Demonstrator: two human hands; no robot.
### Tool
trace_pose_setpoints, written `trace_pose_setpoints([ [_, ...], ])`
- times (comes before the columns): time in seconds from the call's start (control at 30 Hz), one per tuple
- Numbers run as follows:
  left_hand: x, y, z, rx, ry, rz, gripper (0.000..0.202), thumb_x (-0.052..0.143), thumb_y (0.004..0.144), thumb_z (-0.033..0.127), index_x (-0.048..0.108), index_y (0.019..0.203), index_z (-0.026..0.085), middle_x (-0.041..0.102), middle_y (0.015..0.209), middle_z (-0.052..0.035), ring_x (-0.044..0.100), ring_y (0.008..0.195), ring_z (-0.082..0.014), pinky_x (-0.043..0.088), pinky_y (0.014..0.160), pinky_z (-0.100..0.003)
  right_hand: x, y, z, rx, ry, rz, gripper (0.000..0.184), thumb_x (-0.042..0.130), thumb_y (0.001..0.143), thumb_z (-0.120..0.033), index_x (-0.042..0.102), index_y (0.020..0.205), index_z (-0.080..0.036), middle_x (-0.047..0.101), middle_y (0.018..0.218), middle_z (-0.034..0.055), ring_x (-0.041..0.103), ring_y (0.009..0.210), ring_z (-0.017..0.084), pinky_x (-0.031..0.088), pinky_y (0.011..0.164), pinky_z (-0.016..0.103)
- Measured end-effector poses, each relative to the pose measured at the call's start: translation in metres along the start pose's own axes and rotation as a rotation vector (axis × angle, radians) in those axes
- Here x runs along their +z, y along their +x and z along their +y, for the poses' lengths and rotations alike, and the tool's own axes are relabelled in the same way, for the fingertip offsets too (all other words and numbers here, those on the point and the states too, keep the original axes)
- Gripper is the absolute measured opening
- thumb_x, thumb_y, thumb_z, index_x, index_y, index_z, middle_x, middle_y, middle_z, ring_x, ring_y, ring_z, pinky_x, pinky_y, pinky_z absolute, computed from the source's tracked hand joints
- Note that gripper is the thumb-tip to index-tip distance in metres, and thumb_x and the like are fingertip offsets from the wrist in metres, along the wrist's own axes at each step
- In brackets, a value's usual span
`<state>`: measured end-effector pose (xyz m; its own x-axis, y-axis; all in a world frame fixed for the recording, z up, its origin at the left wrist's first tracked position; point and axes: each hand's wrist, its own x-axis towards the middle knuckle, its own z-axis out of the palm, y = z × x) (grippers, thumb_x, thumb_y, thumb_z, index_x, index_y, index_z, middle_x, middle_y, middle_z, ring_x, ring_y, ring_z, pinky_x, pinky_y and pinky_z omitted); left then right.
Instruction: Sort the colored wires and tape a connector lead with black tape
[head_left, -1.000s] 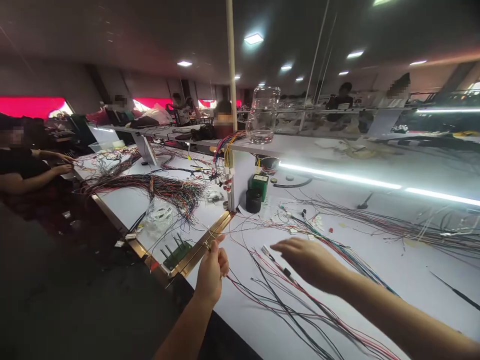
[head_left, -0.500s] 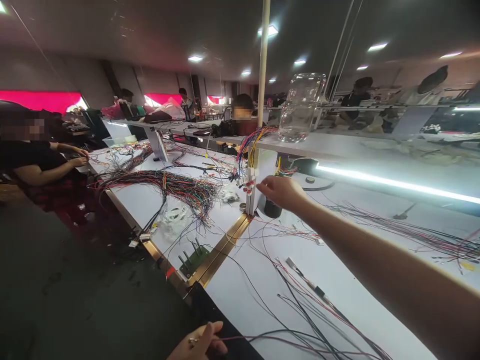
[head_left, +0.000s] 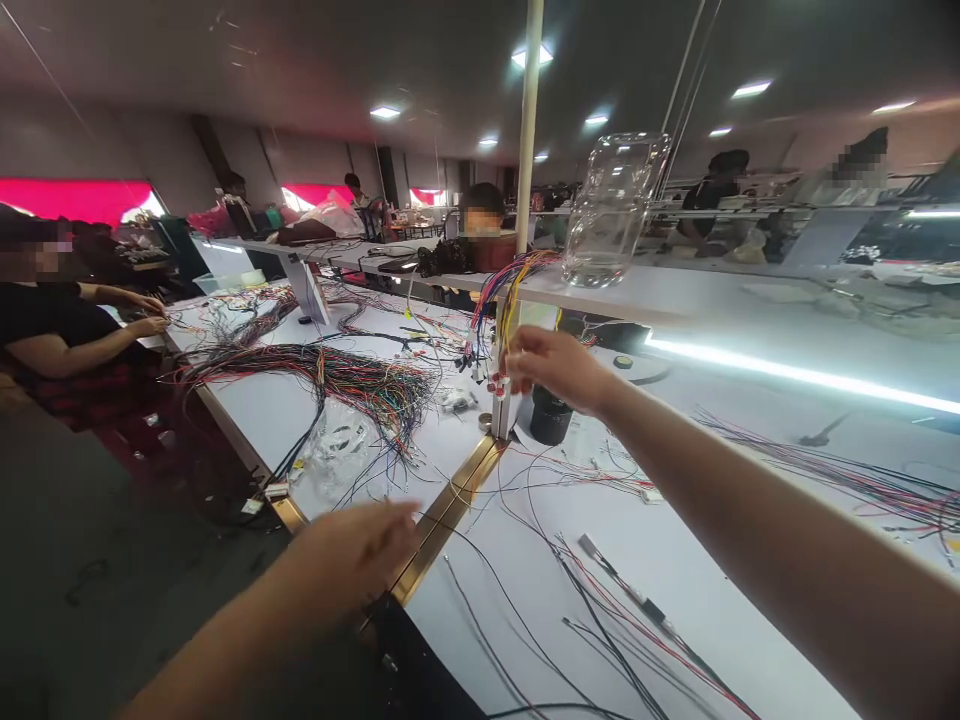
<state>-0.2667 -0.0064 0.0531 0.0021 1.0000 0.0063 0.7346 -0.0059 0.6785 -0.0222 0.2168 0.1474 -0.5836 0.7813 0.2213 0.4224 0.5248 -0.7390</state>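
Note:
My right hand (head_left: pixel 551 365) reaches to the post, its fingers curled together over the lower part of a hanging bundle of coloured wires (head_left: pixel 495 290). White and red connectors (head_left: pixel 498 384) dangle just beside and below the fingertips. What the fingers pinch, if anything, is hidden. My left hand (head_left: pixel 360 555) is smeared by motion above the near table edge, by the brass-coloured rail (head_left: pixel 450 510). Whether it holds anything cannot be made out. A thin dark-red wire (head_left: pixel 480 630) lies on the white table to the right of it.
A black cup (head_left: pixel 550 418) stands behind my right wrist. A clear jar (head_left: pixel 611 210) is on the shelf (head_left: pixel 675 290) above a light strip. A large wire bundle (head_left: pixel 367 385) and plastic bag (head_left: pixel 337 445) lie left. A co-worker (head_left: pixel 67 330) handles wires at far left.
My left hand has risen from the bottom edge over the rail, and the dark-red wire that ran from it now lies on the table. My right hand has moved slightly left onto the hanging wires.

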Motion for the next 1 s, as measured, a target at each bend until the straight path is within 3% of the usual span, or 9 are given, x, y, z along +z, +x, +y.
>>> trace_pose_setpoints([
  [0.1,-0.023,0.083,0.057,0.332,0.278,0.328,0.045,0.046,0.09,0.047,0.046,0.134,0.038,0.053,0.136,0.0022,0.057,0.114,-0.0233,0.051,0.09,-0.038,-0.003,-0.036,-0.001,-0.018,0.389,-0.131,0.017,0.057,0.067,-0.024,0.041,0.062,-0.02,0.064,0.074,0.0018,0.061,0.057,0.012,0.048,0.053,0.025],
  [0.13,-0.028,0.112,0.074,0.474,0.363,0.391,0.049,0.044,0.092,0.044,0.04,0.139,0.032,0.049,0.141,-0.0011,0.047,0.127,-0.0241,0.041,0.105,-0.041,-0.005,-0.047,-0.003,-0.005,0.476,-0.156,0.019,0.057,0.064,-0.021,0.038,0.059,-0.02,0.062,0.071,0.0017,0.059,0.054,0.012,0.047,0.05,0.024],
  [0.2,-0.032,0.165,0.103,0.692,0.505,0.444,0.057,0.045,0.092,0.042,0.032,0.144,0.023,0.036,0.15,-0.0065,0.028,0.14,-0.0236,0.023,0.116,-0.042,-0.01,-0.066,-0.006,0.029,0.562,-0.193,0.016,0.054,0.061,-0.018,0.039,0.056,-0.019,0.06,0.067,0.0011,0.058,0.051,0.012,0.044,0.047,0.024],
  [0.3,-0.032,0.227,0.135,0.778,0.629,0.422,0.065,0.045,0.093,0.043,0.023,0.148,0.019,0.023,0.156,-0.0087,0.013,0.145,-0.0222,0.016,0.117,-0.043,-0.021,-0.088,-0.009,0.08,0.663,-0.226,0.009,0.055,0.062,-0.016,0.047,0.058,-0.017,0.061,0.068,0.0007,0.059,0.049,0.012,0.041,0.045,0.022],
  [0.4,-0.033,0.267,0.158,0.743,0.744,0.353,0.061,0.039,0.094,0.051,0.026,0.148,0.025,0.023,0.156,-0.0041,0.014,0.145,-0.0233,0.011,0.116,-0.048,-0.032,-0.105,-0.007,0.204,0.637,-0.17,0.012,0.057,0.061,-0.016,0.046,0.057,-0.017,0.058,0.06,-0.0009,0.057,0.046,0.011,0.037,0.041,0.019],
  [0.57,-0.037,0.303,0.169,0.579,0.788,0.244,0.063,0.025,0.094,0.062,0.035,0.144,0.026,0.027,0.154,-0.0019,0.017,0.144,-0.0237,0.022,0.113,-0.049,-0.045,-0.119,-0.003,0.22,0.809,-0.316,0.012,0.046,0.074,-0.028,0.048,0.066,-0.018,0.061,0.057,0.0024,0.051,0.038,0.01,0.036,0.04,0.022],
  [0.7,-0.038,0.315,0.164,0.615,0.805,0.257,0.067,0.024,0.093,0.062,0.037,0.144,0.02,0.03,0.153,-0.0047,0.021,0.143,-0.0222,0.025,0.114,-0.041,-0.042,-0.113,-0.006,0.201,0.675,-0.265,0.017,0.045,0.074,-0.024,0.047,0.059,-0.018,0.058,0.051,0.0008,0.046,0.037,0.007,0.034,0.038,0.02],
  [0.83,-0.038,0.318,0.16,0.615,0.804,0.268,0.07,0.025,0.093,0.064,0.04,0.142,0.016,0.033,0.152,-0.0078,0.025,0.142,-0.0226,0.025,0.114,-0.038,-0.034,-0.1,-0.013,0.159,0.616,-0.363,0.017,0.048,0.072,-0.023,0.045,0.056,-0.018,0.055,0.049,-0.0025,0.045,0.037,0.007,0.034,0.038,0.019],
  [1.0,-0.037,0.318,0.161,0.647,0.797,0.28,0.066,0.029,0.093,0.061,0.04,0.142,0.017,0.036,0.151,-0.0072,0.027,0.141,-0.0228,0.026,0.114,-0.036,-0.024,-0.089,-0.039,0.191,0.458,-0.251,0.017,0.049,0.073,-0.026,0.049,0.059,-0.018,0.056,0.051,-0.0037,0.044,0.039,0.006,0.031,0.036,0.017],
])
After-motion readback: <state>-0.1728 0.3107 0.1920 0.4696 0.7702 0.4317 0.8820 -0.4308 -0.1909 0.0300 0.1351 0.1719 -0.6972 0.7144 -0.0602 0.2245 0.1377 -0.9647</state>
